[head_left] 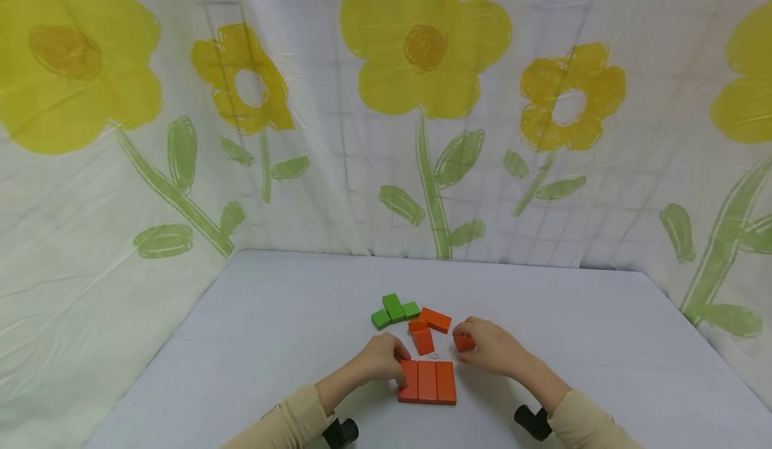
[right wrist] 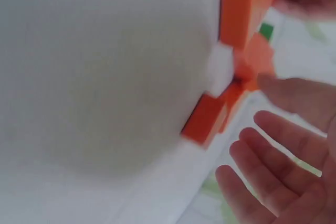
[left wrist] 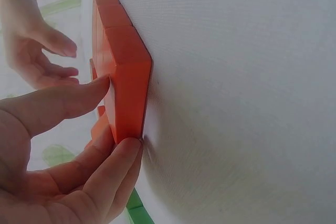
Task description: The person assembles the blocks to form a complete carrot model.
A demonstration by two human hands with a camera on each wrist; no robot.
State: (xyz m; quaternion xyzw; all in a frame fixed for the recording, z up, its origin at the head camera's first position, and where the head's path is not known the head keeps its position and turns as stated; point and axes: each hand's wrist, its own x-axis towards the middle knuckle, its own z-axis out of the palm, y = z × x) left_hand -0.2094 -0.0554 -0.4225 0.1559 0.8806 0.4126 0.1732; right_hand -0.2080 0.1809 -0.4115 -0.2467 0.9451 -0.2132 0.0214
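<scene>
Three orange blocks (head_left: 427, 382) lie flat side by side on the table. My left hand (head_left: 381, 358) pinches the leftmost orange block (left wrist: 132, 98), thumb on its upper edge and fingertips low at its far corner. Just beyond the row, my right hand (head_left: 491, 346) is around a loose orange block (head_left: 464, 344). In the right wrist view the right hand's fingers (right wrist: 283, 145) are spread and relaxed, and that loose block (right wrist: 203, 120) lies apart from the fingertips. Part of it is hidden behind the fingers in the head view.
Behind the row, another orange block (head_left: 423, 342) lies near an angled one (head_left: 437, 319). Several green blocks (head_left: 393, 308) are grouped farther back. The white table (head_left: 271, 315) ends at a flower-printed curtain (head_left: 313, 201). Black wrist straps show below both hands.
</scene>
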